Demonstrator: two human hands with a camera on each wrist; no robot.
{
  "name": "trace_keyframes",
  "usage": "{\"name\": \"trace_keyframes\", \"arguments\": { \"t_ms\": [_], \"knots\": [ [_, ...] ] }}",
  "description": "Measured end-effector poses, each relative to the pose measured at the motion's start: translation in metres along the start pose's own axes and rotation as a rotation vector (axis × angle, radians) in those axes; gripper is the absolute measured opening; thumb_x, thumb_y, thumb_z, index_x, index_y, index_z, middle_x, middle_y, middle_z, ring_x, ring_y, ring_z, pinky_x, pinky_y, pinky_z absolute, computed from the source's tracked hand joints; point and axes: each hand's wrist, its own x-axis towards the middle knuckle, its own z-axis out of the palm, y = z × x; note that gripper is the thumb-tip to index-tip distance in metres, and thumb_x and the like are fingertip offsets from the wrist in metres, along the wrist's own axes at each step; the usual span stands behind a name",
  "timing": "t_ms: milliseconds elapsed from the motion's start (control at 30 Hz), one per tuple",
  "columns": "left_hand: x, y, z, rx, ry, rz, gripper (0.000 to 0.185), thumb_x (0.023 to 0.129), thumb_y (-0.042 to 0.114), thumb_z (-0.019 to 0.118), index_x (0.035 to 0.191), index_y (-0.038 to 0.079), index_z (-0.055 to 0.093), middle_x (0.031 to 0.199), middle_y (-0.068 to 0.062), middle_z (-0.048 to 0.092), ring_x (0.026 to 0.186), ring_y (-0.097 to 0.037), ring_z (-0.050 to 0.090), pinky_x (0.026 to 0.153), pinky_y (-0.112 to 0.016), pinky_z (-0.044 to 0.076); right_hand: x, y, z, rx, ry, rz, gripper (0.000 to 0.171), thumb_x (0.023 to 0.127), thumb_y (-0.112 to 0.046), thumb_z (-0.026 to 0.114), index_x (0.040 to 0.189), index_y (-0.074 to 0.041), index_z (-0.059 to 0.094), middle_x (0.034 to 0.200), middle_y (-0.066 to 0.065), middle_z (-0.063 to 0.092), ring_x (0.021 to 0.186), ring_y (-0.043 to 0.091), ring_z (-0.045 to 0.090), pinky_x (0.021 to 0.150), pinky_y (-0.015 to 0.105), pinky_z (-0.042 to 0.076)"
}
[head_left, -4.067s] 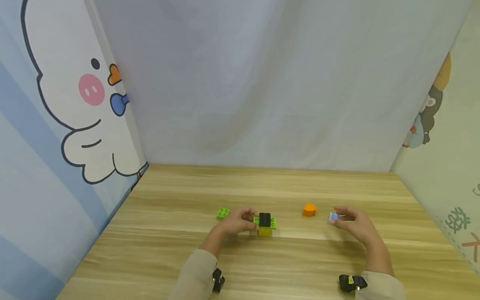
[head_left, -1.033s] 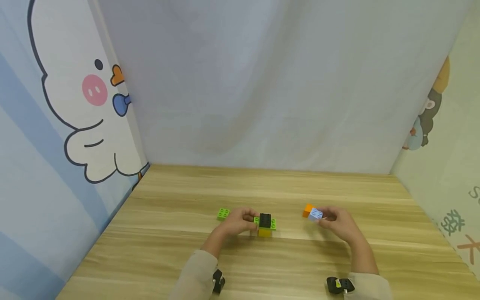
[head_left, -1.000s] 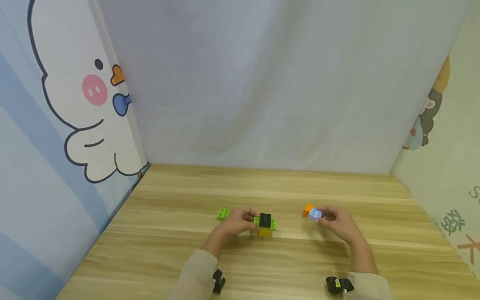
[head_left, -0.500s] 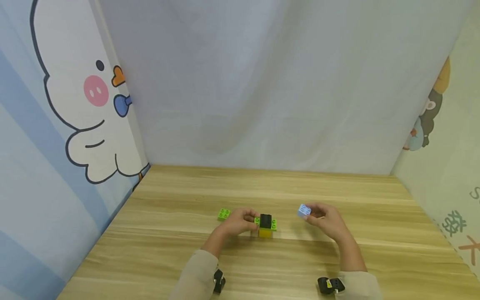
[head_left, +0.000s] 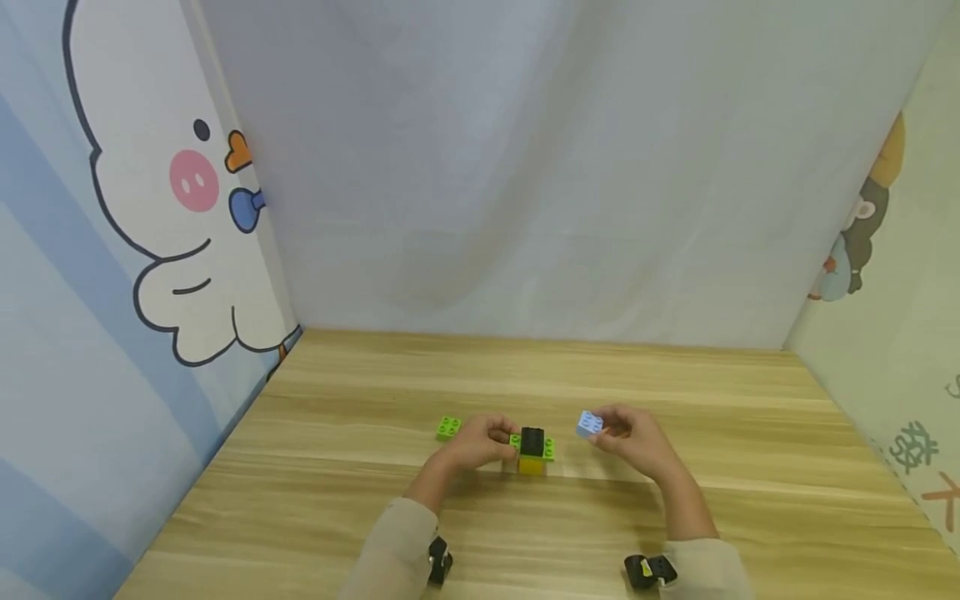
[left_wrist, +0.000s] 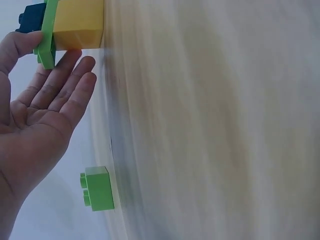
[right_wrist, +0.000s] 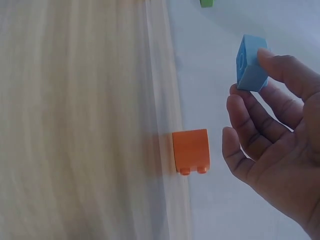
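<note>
A small brick stack (head_left: 532, 450) stands on the wooden table (head_left: 525, 533): yellow brick (left_wrist: 80, 24) at the bottom, green plate (left_wrist: 48, 35) on it, black brick on top. My left hand (head_left: 504, 438) holds the stack's left end, with the thumb on the green plate and the fingers (left_wrist: 75, 65) beside the yellow brick. My right hand (head_left: 600, 432) pinches a light blue brick (head_left: 589, 424) between thumb and fingers (right_wrist: 240, 107), raised just right of the stack. An orange brick (right_wrist: 190, 151) lies on the table below that hand; the head view hides it.
A loose green brick (head_left: 447, 427) lies left of my left hand, also seen as the green brick (left_wrist: 98, 188) in the left wrist view. Cartoon panels close the left and right sides, and a white cloth hangs at the back.
My right hand has carried the light blue brick leftward, from beside the orange brick to just right of the stack. The left hand and the stack have not moved.
</note>
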Motion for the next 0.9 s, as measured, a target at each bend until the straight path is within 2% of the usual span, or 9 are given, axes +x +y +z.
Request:
{"name": "trace_keyframes", "arguments": {
  "t_ms": [267,567,900],
  "knots": [
    [0.001,0.002,0.002,0.043,0.000,0.030,0.032,0.088,0.000,0.072,0.119,-0.005,0.066,0.116,-0.018,0.071,0.110,-0.029,0.067,0.093,-0.041,0.056,0.005,-0.004,0.011,0.010,-0.027,-0.035,0.034,0.094,-0.005,0.072,0.125,0.010,0.065,0.109,0.018,0.071,0.093,0.021,0.064,0.080,0.035,0.054],
    [0.006,-0.004,0.005,0.037,-0.001,0.035,0.032,0.088,0.002,0.072,0.119,-0.005,0.066,0.114,-0.017,0.073,0.106,-0.026,0.069,0.092,-0.040,0.056,0.008,-0.010,0.022,0.038,-0.056,-0.065,0.033,0.097,-0.009,0.070,0.126,0.007,0.066,0.113,0.016,0.072,0.096,0.021,0.064,0.085,0.039,0.053],
    [0.007,-0.007,0.002,0.019,-0.005,0.033,0.032,0.087,0.003,0.072,0.117,-0.006,0.066,0.112,-0.017,0.073,0.104,-0.024,0.068,0.092,-0.039,0.056,0.012,-0.017,0.030,0.077,-0.077,-0.071,0.036,0.096,-0.007,0.071,0.127,0.008,0.065,0.111,0.016,0.071,0.093,0.020,0.063,0.079,0.035,0.054]
  ]
}}
